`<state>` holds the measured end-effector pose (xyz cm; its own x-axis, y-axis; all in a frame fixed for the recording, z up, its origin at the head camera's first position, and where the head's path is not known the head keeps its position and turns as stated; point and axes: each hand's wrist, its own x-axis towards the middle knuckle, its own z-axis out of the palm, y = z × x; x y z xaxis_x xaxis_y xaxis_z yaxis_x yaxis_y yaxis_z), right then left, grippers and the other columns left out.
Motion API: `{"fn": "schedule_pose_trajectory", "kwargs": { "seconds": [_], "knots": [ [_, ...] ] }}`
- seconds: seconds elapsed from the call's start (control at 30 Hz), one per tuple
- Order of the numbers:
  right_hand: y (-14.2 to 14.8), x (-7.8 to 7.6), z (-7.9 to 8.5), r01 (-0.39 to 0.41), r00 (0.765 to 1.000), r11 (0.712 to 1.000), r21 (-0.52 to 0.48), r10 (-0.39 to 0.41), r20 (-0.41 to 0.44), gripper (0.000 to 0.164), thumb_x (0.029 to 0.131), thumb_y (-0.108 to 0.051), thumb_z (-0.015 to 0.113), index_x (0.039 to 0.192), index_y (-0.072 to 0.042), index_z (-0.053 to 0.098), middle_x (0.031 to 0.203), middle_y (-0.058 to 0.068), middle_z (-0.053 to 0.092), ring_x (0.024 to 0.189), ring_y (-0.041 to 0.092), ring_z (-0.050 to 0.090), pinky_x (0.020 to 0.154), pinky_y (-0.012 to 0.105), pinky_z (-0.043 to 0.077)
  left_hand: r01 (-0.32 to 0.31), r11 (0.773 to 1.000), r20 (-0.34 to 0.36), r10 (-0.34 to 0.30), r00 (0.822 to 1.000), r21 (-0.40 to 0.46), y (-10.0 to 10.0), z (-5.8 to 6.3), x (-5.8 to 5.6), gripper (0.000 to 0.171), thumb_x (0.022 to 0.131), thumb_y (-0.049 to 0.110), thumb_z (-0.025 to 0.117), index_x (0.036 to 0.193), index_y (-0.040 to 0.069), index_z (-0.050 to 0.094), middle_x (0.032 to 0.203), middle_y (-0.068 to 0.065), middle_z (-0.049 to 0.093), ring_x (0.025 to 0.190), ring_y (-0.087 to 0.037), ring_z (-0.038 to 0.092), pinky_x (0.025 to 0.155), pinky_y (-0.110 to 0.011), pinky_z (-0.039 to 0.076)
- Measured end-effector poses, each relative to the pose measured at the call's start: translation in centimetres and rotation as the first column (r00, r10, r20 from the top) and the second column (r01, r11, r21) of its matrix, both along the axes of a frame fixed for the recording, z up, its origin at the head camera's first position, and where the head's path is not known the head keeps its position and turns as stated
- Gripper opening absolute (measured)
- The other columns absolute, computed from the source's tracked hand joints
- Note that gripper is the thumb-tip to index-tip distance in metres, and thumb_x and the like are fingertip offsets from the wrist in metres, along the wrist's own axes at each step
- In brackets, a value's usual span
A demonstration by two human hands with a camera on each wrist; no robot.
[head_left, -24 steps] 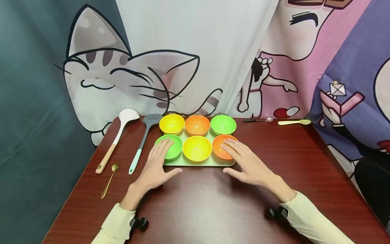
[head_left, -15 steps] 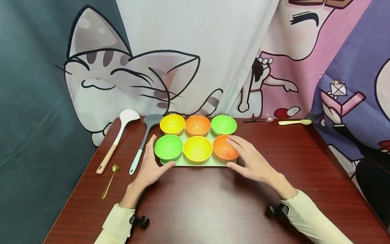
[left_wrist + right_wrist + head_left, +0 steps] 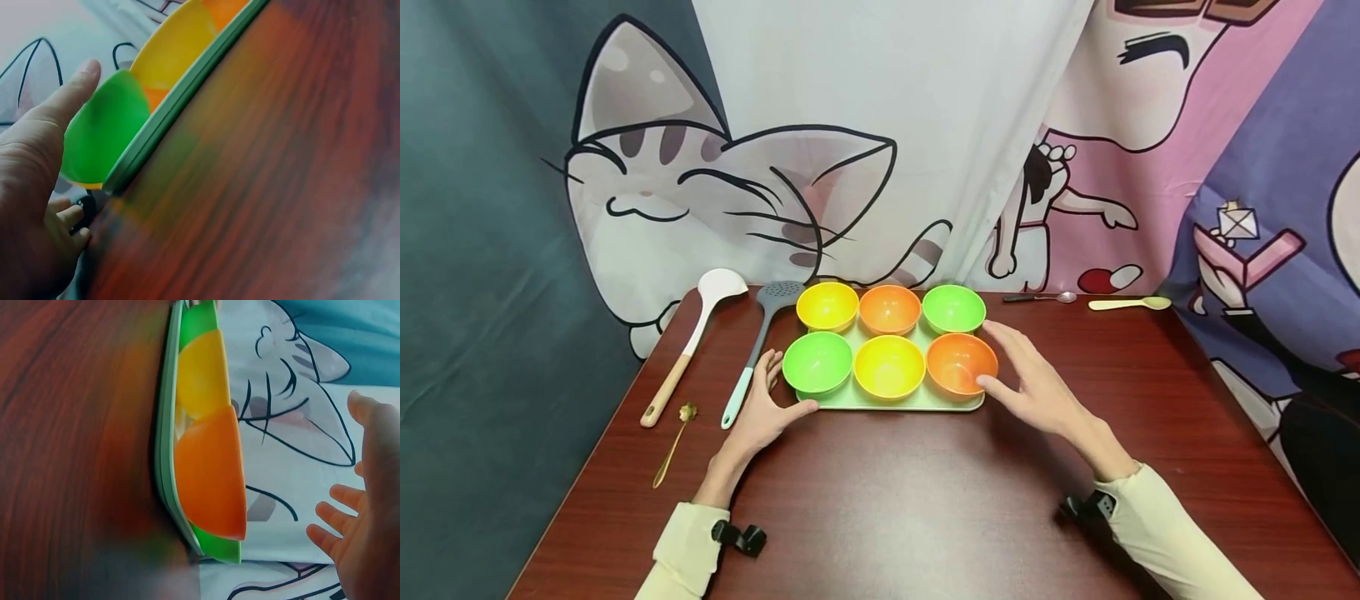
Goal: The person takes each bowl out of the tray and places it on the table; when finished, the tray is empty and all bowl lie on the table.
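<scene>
A pale green tray (image 3: pixel 891 405) bears two rows of small bowls. Along its near row stand a green bowl (image 3: pixel 817 363), a yellow bowl (image 3: pixel 890 367) and an orange bowl (image 3: pixel 962 364). The far row has a yellow bowl (image 3: pixel 827 307), an orange bowl (image 3: pixel 890 310) and a green bowl (image 3: pixel 953 308). My left hand (image 3: pixel 763 421) is at the tray's left end, thumb by the near corner and fingers spread beside the green bowl. On the other side, my right hand (image 3: pixel 1045 396) holds nothing; its thumb overlaps the orange bowl's rim in the head view.
Left of the tray lie a white ladle (image 3: pixel 688 346), a grey slotted turner (image 3: pixel 758 350) and a small gold spoon (image 3: pixel 675 444). A small dark-handled spoon (image 3: pixel 1039 297) and a pale yellow spoon (image 3: pixel 1130 304) lie at the back right. A printed curtain (image 3: pixel 820 75) hangs behind the table.
Both hands have moved outward from over the near green and orange bowls to the tray's two ends. The bowls and tray stay about where they were.
</scene>
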<state>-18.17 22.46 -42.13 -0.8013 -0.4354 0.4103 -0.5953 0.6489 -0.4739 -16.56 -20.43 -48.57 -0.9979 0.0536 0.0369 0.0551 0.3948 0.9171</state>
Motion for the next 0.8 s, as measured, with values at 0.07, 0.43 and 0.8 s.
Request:
{"fn": "schedule_pose_trajectory", "kwargs": {
  "seconds": [0.07,0.43,0.8],
  "knots": [
    [0.3,-0.3,-0.1,0.015,1.000,0.999,-0.044,-0.014,0.028,0.079,0.090,-0.026,0.075,0.156,-0.019,0.033,0.155,0.005,0.040,0.142,0.023,0.038,0.118,0.039,0.034,0.001,0.999,0.014,0.000,1.000,-0.038,-0.2,-0.3,-0.2,0.120,0.078,0.032,0.086,0.160,0.010,0.002,0.165,-0.012,0.019,0.154,-0.030,0.018,0.124,-0.057,0.019],
    [1.4,-2.9,-1.1,0.109,0.971,0.903,-0.417,-0.008,0.238,0.058,0.100,-0.012,0.059,0.153,-0.008,0.034,0.150,0.019,0.044,0.138,0.037,0.042,0.111,0.017,0.039,0.043,0.949,-0.024,-0.053,0.998,-0.312,-1.5,-1.7,-1.4,0.117,0.070,0.056,0.086,0.158,0.012,0.023,0.159,-0.013,0.034,0.149,-0.035,0.027,0.123,-0.059,0.016],
    [1.8,-6.8,-2.4,0.280,0.924,0.733,-0.620,-0.029,0.382,0.048,0.105,-0.022,0.053,0.143,0.005,0.043,0.136,0.016,0.054,0.115,-0.001,0.058,0.097,0.009,0.048,0.056,0.905,-0.096,-0.106,0.990,-0.421,-1.4,-2.0,-1.6,0.106,0.075,0.057,0.081,0.157,0.010,0.033,0.160,-0.020,0.032,0.151,-0.039,0.024,0.125,-0.057,0.013]
  ]
}}
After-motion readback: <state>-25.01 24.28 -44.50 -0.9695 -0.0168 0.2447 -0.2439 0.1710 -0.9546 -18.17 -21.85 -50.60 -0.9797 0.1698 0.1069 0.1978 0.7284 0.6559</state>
